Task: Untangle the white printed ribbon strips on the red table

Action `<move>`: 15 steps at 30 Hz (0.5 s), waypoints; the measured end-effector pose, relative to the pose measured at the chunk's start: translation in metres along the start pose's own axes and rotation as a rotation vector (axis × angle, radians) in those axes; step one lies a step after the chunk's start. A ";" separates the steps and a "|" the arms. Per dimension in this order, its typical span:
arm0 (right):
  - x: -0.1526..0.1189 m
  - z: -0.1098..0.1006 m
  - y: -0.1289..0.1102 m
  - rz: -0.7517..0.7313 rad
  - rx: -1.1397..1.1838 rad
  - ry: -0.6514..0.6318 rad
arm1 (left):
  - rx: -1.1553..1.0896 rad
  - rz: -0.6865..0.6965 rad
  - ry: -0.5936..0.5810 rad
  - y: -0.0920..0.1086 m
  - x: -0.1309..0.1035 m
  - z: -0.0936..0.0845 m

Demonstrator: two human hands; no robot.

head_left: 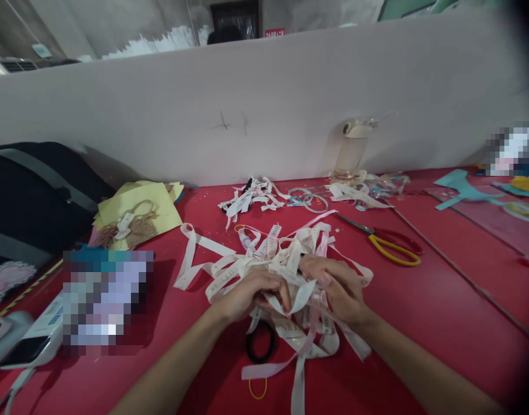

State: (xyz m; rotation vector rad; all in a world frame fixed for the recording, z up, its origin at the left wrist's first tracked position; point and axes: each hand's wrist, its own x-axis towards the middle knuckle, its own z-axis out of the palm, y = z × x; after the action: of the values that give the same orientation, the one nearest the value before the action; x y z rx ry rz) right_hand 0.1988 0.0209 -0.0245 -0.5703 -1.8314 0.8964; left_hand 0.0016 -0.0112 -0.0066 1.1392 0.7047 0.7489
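Note:
A tangled heap of white and pale pink printed ribbons (242, 265) lies on the red table in front of me. My left hand (258, 291) reaches into its left side, fingers curled round a white ribbon, the tips partly hidden among the strips. On the other side my right hand (337, 285) is closed on ribbon between thumb and fingers; something small and dark shows by its fingertips. Just below the left hand rests a black ring-shaped hair tie (260, 342). A yellow rubber band (258, 389) lies nearer me, close to a pink ribbon end.
Scissors (394, 242) with red and yellow handles lie right of the heap. Behind are white scraps (255, 196) and a bottle (351, 150) against the grey partition (160, 115). Yellow paper (138, 202) with twine, a dark bag (39, 196) and blurred-out items occupy the left.

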 end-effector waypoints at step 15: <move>0.012 0.011 -0.006 -0.108 -0.239 -0.049 | 0.194 -0.027 0.179 0.002 0.004 0.008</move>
State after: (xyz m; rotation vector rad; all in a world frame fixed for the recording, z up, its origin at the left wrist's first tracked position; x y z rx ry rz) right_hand 0.1839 0.0227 -0.0158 -0.5948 -2.0085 0.6289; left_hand 0.0100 -0.0118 -0.0025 1.2452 0.9576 0.7789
